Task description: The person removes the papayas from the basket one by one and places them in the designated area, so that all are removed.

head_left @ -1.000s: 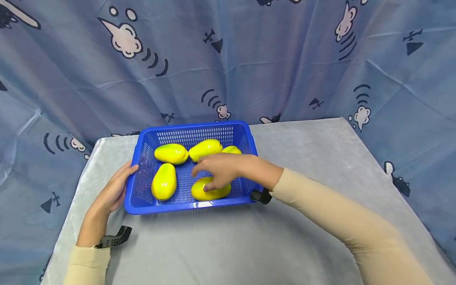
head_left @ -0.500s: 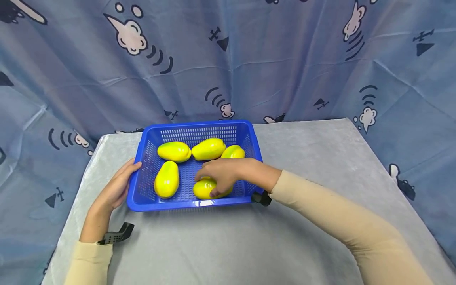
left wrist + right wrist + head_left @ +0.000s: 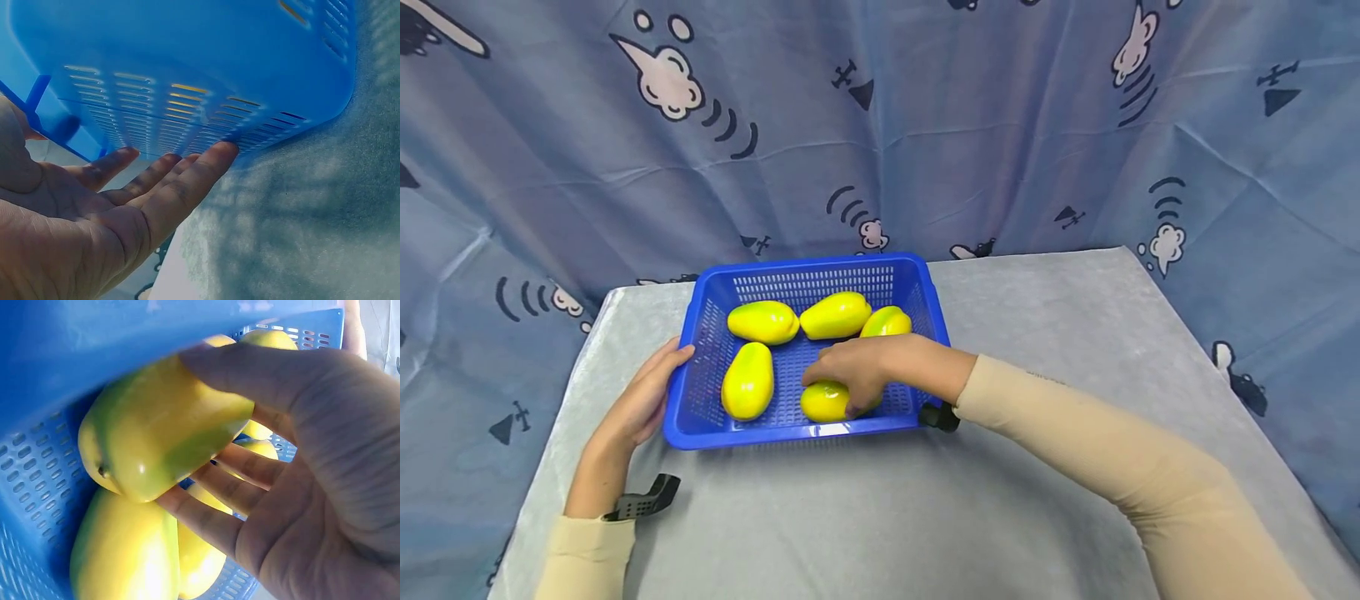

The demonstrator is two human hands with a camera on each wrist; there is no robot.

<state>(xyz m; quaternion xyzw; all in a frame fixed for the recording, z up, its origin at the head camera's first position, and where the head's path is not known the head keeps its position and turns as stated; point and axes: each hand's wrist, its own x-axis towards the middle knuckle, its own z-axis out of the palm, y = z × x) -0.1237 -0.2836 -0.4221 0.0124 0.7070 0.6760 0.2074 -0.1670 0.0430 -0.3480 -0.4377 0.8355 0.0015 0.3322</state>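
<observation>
- Gripping a papaya-shaped fruit (image 3: 822,403) just below frame centre, right hand (image 3: 854,367) could lose it, skin looks slick
- left hand (image 3: 640,402) pinches blue basket (image 3: 737,437) rim; loosen that, basket might skid

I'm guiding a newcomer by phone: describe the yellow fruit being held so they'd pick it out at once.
On the grey table, find the blue basket. In its near row, go to the yellow fruit on the right, its length running left to right. Unlike its four neighbours, it is in the grip of the right hand.
</observation>
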